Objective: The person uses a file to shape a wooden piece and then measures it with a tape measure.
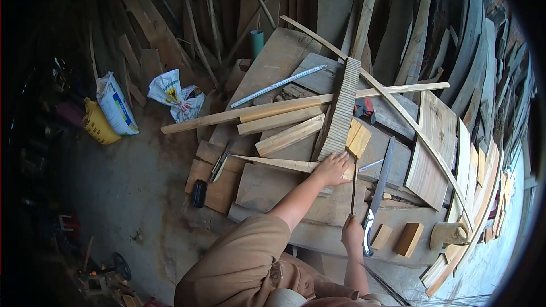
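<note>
My left hand lies over the right end of a thin, tapering wooden strip, holding it against the bench with the fingers beside a long ribbed wooden piece. Closed round the near end of a long, thin dark tool is my right hand. The tool looks narrow, perhaps a blade seen edge-on, and its far end reaches a short yellowish wood block near my left fingers. A handsaw with a curved blade and a white-and-black handle lies right of my right hand.
On the wooden bench lie a measuring stick, a dark hand tool, a black case and several wood strips. A wooden mallet head stands at the right edge. Sacks rest on the floor at left.
</note>
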Available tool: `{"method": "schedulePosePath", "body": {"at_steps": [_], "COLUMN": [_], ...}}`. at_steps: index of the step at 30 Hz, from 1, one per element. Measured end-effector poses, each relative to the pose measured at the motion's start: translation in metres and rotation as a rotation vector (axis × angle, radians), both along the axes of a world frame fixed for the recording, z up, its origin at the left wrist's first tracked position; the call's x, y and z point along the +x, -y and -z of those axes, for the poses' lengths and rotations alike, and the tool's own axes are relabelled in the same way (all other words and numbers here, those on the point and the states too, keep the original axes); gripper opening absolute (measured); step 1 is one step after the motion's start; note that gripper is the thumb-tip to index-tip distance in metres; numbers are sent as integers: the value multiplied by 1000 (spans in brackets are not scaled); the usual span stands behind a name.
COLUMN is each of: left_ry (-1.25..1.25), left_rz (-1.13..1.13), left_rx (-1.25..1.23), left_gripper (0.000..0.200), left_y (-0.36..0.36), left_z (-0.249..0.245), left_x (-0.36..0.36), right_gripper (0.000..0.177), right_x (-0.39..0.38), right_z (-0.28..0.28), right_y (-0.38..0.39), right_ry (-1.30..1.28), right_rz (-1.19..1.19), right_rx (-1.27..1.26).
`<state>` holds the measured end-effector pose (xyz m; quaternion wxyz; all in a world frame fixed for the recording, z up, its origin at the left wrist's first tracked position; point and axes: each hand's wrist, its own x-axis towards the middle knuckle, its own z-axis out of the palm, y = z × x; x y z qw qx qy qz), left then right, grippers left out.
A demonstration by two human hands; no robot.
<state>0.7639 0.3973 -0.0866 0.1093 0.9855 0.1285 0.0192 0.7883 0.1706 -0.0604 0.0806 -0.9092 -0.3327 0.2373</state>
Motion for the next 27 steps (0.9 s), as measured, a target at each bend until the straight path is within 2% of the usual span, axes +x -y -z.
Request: {"method": "schedulePosePath", "body": {"at_steps": [4,10,13,23,25,27], "left_ry": [68,40,41,-19,29,-33], "left_rz": [5,36,13,-71,-94,-86], "left_rx": [-25,-57,-46,-1,0,-4], "left_gripper": [73,74,75,73,72,72], "left_y": [0,-1,0,4,4,3], "left_z": [5,4,0,0,-3,-1], "left_x": [-2,-2,-2,0,0,2], "right_gripper": [30,32,32,30,29,30], "right_x": [2,28,39,40,38,33], "right_z": [-3,8,3,-2,2,6], "right_y": [-13,-56,-75,-76,-71,-58], "right_ry": [-79,56,-68,10,29,32], "right_rz": [44,-26,33,-41,-38,-44], "right_rx": [-1,-6,30,71,90,89]}}
